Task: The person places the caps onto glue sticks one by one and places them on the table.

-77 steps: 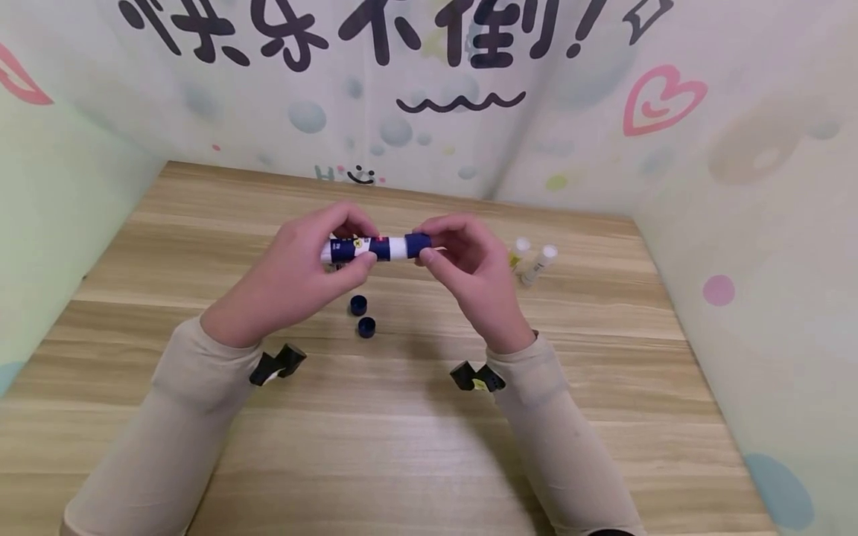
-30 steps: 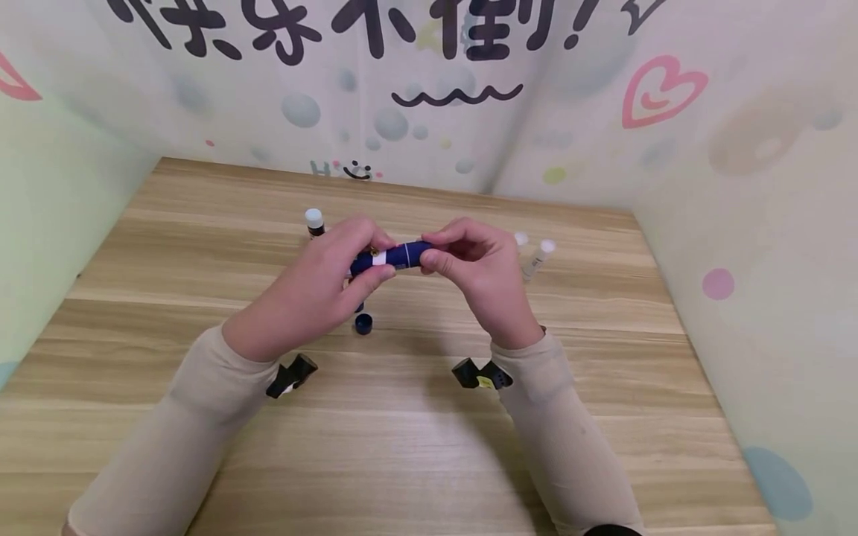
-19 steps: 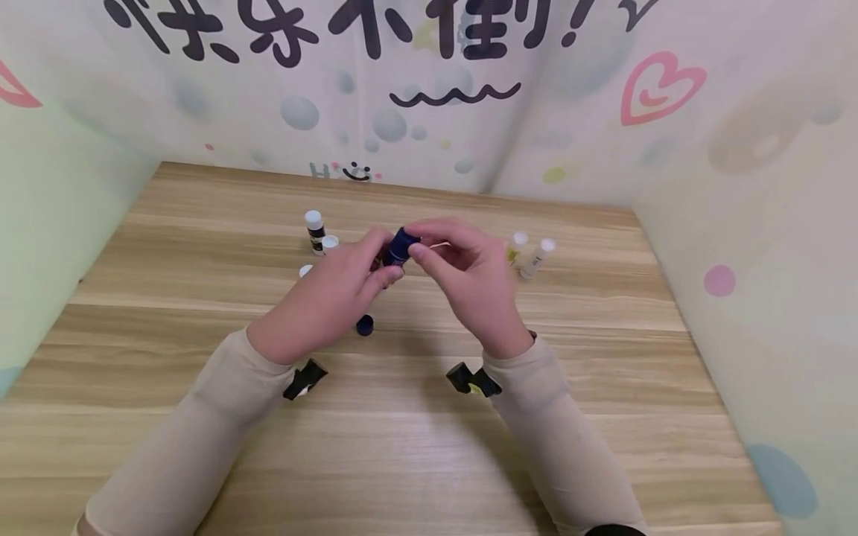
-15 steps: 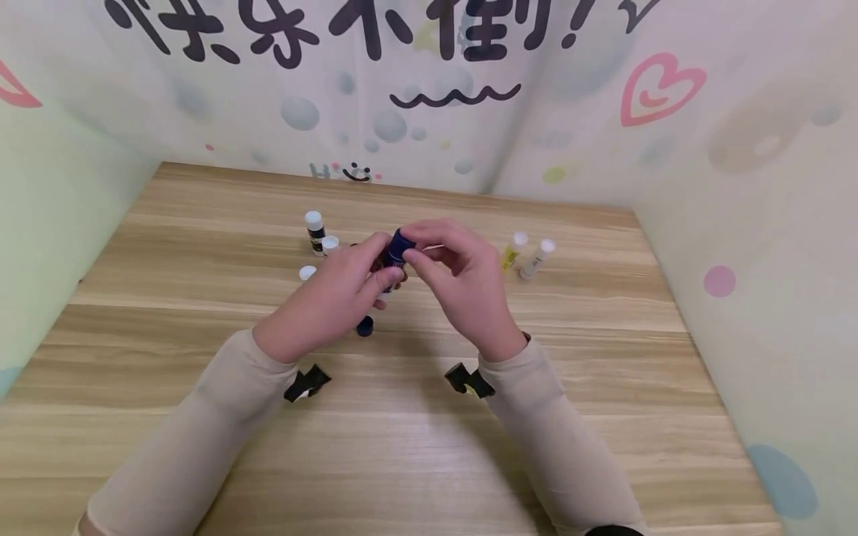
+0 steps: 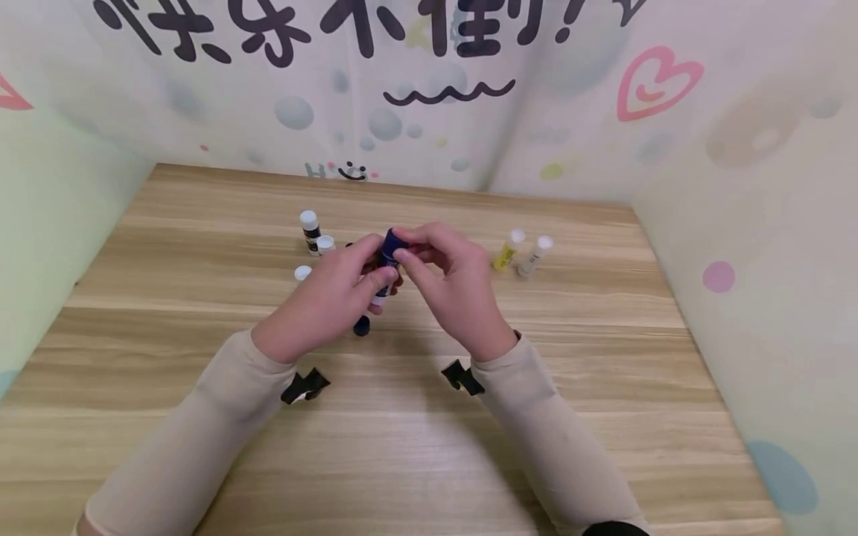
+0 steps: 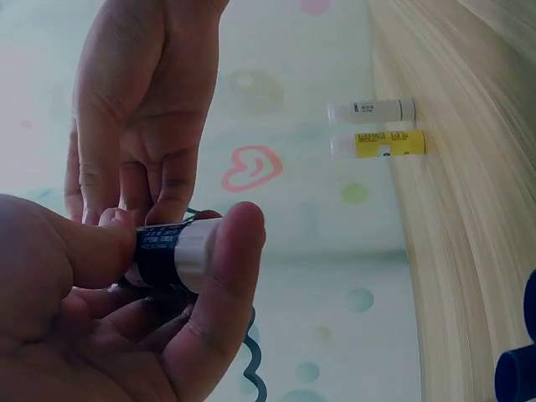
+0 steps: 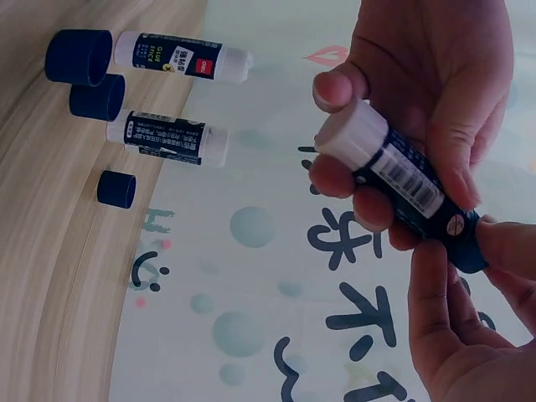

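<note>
A glue stick (image 7: pixel 410 184) with a navy label and a white base is held between both hands above the middle of the table. My left hand (image 5: pixel 328 294) grips its body, fingers curled round the label and the white base. At the upper end is the navy cap (image 5: pixel 392 243), which my right hand (image 5: pixel 459 286) pinches between thumb and fingers. The cap sits against the navy label with no white gap visible. In the head view the stick is tilted, with its white base downward. My left fingers hide part of the label.
Uncapped glue sticks stand at the left back, one of them (image 5: pixel 310 232) rearmost. Loose navy caps, one of them (image 5: pixel 361 326) nearest the front, lie near the hands. A yellow-labelled tube (image 5: pixel 508 251) and a white-labelled tube (image 5: pixel 534 257) stand at the right. A printed cloth (image 5: pixel 442 126) hangs behind.
The white gap between the cap and the label has closed. The stick has turned from level to tilted steeply, white base down. Both hands have kept their hold.
</note>
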Action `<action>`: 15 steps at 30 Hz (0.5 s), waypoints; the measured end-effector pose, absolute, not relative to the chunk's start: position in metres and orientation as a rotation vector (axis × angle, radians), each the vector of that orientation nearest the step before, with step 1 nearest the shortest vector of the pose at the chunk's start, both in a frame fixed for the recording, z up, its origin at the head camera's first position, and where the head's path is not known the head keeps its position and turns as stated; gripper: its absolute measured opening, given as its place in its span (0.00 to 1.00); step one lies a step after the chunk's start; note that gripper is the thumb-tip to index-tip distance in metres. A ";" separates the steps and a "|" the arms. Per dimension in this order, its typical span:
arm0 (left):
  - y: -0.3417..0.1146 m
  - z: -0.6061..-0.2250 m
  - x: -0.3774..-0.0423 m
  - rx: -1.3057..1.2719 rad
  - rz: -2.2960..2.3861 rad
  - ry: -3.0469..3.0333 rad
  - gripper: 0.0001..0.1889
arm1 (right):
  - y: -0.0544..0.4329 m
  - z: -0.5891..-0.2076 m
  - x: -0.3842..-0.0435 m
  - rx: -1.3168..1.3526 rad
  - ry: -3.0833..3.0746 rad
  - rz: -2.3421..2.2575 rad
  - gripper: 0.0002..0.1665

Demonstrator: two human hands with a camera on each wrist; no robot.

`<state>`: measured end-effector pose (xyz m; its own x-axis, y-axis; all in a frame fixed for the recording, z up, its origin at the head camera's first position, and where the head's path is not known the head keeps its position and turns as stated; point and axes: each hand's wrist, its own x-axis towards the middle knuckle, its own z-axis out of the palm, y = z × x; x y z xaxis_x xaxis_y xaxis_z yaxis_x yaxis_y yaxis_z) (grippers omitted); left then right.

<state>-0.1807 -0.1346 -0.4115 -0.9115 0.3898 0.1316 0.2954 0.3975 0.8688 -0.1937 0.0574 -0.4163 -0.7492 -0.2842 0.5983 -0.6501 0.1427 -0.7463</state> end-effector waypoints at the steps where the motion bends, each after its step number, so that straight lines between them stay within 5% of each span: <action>1: -0.134 -0.411 -0.181 0.604 1.582 2.522 0.08 | 0.057 -0.417 -0.194 0.903 -2.109 1.631 0.13; 15: -0.143 -0.399 -0.180 0.727 1.518 2.635 0.21 | 0.084 -0.398 -0.198 0.912 -2.244 1.555 0.21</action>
<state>-0.1796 -0.1430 -0.3991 -0.8917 0.3994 0.2131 0.3846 0.4203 0.8218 -0.1979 0.0837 -0.3983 -0.7682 -0.3449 0.5394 -0.6262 0.2289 -0.7453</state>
